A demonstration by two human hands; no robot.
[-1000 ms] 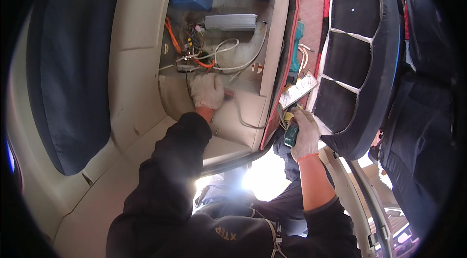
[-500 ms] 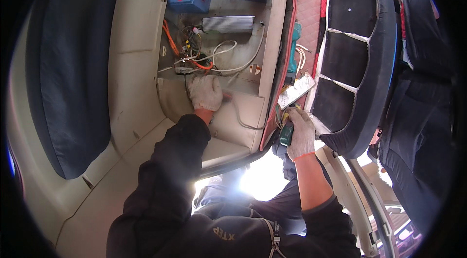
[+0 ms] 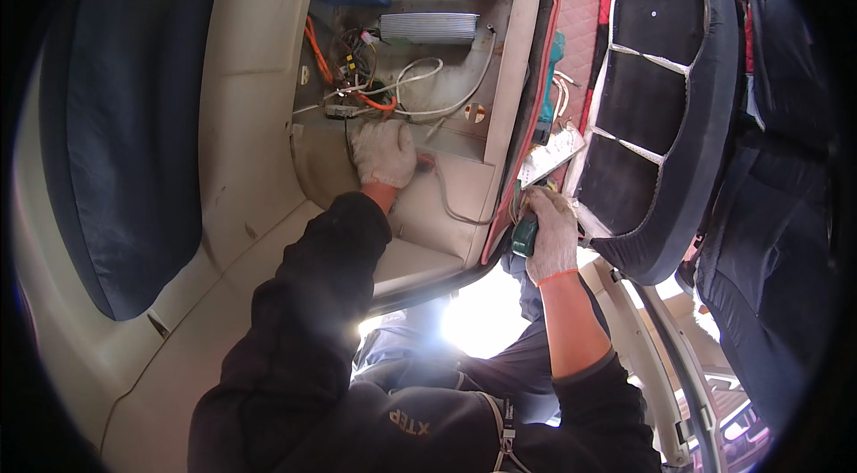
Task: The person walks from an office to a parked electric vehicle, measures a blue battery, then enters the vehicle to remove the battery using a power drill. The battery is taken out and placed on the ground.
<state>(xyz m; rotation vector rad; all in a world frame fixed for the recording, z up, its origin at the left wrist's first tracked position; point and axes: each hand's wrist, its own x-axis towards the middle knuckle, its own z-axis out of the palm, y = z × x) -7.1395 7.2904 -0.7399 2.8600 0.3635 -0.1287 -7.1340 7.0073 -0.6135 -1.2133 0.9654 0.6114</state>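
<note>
Green tool [image 3: 525, 237]: just below the white board [image 3: 552, 157]; probably hard and fairly light, best held round its body.
Right hand [image 3: 551, 232]: fingers wrapped around that tool.
Left hand [image 3: 384, 153]: left of the board, fingers folded; cannot tell whether they pinch the grey cord [image 3: 464, 219].

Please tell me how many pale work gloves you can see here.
2. One glove is on the left hand, below the silver ribbed box in the picture; the other glove is on the right hand, holding a dark green object. Others could be hidden.
</note>
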